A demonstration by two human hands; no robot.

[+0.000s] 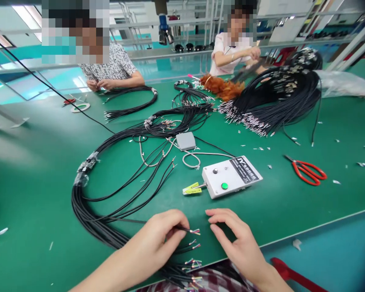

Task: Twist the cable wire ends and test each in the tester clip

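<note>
Head view: left hand [158, 239] pinches 1 black cable [187, 230] near its stripped end, at the green table's [33, 182] near edge. Right hand [237, 239] hovers spread, empty. The cable bundle [88, 211] looks mostly unhandled; white tester box [231, 176] sits untouched.

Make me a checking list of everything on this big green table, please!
Surface: green work mat, scattered with small white scraps.
Job's things: thin black cable with stripped coloured wire tips, pinched in the left hand; bundle of black cables beside it.
Clutter: white metal tester box with green button, yellow-green clip, small grey pedal box, red-handled scissors, white tape roll.
Grippers: left hand shut on the cable; right hand open, resting on the mat near the wire tips.
Cables: large heap of black cables at the far side.
Surroundings: two other people working across the table; metal racks behind.
</note>
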